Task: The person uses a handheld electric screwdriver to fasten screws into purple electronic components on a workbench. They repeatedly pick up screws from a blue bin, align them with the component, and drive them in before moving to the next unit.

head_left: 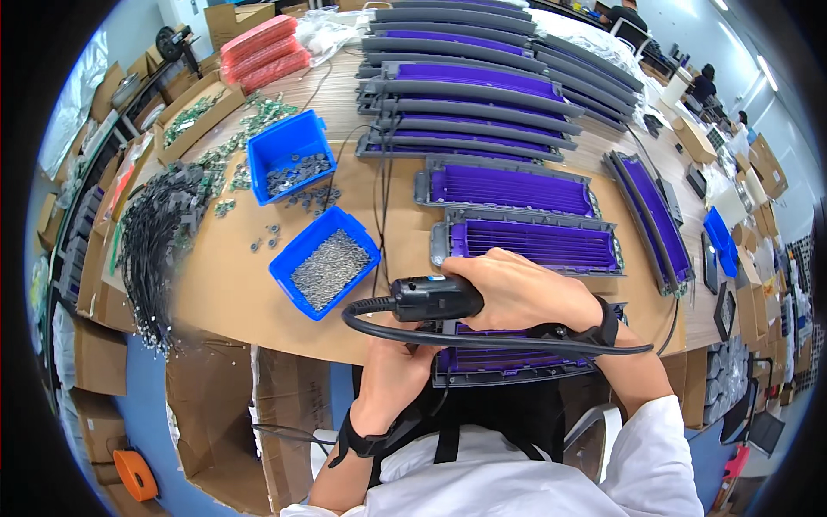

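Note:
My right hand (527,291) is closed round a black electric screwdriver (431,299), whose thick cord loops back under my right wrist. Below it, the nearest purple and grey slatted panel (525,360) lies at the table's front edge, partly covered by my right arm. My left hand (398,366) is at the left end of this panel, its fingers mostly hidden under the screwdriver. Just beyond my right hand lies another slatted panel (538,243). A blue bin (277,274) full of small metal screws stands left of my hands.
A second blue bin (258,177) holds small grey parts. Further left are a bundle of black cables (159,233) and green circuit boards (263,116). Stacked panels (474,86) fill the back; one panel (650,220) lies aslant at right. Thin cables (379,181) cross the table.

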Demonstrator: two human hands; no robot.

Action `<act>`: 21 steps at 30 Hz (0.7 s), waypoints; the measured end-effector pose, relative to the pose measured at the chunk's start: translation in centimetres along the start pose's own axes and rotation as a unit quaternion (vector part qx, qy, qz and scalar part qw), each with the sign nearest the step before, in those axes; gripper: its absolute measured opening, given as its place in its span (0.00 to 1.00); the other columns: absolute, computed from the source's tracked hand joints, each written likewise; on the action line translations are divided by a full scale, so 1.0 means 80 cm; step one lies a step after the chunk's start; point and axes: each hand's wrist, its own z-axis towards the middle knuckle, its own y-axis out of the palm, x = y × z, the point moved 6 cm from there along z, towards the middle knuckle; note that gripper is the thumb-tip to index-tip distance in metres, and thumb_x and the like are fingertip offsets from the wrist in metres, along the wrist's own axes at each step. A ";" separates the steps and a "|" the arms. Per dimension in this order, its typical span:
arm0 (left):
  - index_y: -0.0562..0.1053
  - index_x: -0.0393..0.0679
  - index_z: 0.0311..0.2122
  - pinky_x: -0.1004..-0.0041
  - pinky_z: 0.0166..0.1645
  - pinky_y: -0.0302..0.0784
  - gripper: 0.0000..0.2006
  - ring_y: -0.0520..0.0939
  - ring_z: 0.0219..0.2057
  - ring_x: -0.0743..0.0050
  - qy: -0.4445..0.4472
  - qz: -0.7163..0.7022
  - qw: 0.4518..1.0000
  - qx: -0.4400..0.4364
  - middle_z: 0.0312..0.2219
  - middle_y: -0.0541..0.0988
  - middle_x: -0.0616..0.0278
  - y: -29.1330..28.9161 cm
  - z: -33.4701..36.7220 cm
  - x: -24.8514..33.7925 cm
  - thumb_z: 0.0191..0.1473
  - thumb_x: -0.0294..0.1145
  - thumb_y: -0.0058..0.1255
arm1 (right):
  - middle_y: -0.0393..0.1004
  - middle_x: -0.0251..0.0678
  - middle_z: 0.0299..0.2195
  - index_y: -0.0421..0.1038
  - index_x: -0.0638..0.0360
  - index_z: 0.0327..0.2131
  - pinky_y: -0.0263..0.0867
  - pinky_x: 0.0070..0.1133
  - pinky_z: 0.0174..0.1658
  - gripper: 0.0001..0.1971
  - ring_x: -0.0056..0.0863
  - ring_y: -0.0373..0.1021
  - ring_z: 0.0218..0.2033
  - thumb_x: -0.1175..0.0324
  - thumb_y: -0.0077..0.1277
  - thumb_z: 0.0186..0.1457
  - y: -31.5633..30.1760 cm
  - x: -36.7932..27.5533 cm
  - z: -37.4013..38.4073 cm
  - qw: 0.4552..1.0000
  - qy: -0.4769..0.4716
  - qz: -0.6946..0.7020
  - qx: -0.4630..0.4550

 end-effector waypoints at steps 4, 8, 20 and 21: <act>0.74 0.37 0.45 0.76 0.29 0.72 0.17 0.77 0.29 0.76 -0.036 -0.002 0.999 -0.020 0.33 0.78 0.58 -0.007 -0.002 0.005 0.47 0.14 0.57 | 0.73 0.57 0.26 0.66 0.70 0.35 0.67 0.37 0.34 0.18 0.57 0.71 0.33 0.74 0.59 0.39 0.000 -0.005 0.003 1.000 0.012 0.016 -0.003; 0.74 0.37 0.42 0.75 0.27 0.70 0.16 0.76 0.27 0.75 -0.029 0.026 0.999 -0.010 0.35 0.78 0.59 -0.023 -0.001 0.005 0.45 0.14 0.58 | 0.74 0.56 0.27 0.68 0.68 0.37 0.67 0.35 0.34 0.21 0.58 0.71 0.34 0.68 0.64 0.41 -0.034 -0.028 -0.006 0.989 -0.046 0.078 0.116; 0.73 0.37 0.40 0.74 0.28 0.70 0.15 0.77 0.28 0.70 0.019 -0.023 0.999 0.012 0.39 0.79 0.59 -0.038 0.003 -0.013 0.44 0.16 0.60 | 0.73 0.33 0.24 0.66 0.66 0.40 0.66 0.13 0.24 0.17 0.14 0.70 0.22 0.84 0.58 0.45 -0.064 -0.086 0.031 0.753 -0.348 0.425 0.363; 0.73 0.36 0.40 0.77 0.31 0.71 0.15 0.77 0.31 0.75 0.005 -0.021 1.000 0.001 0.40 0.79 0.60 -0.037 0.004 -0.014 0.44 0.15 0.59 | 0.73 0.34 0.25 0.67 0.66 0.39 0.66 0.13 0.24 0.17 0.14 0.70 0.22 0.84 0.59 0.44 -0.059 -0.083 0.039 0.753 -0.348 0.412 0.378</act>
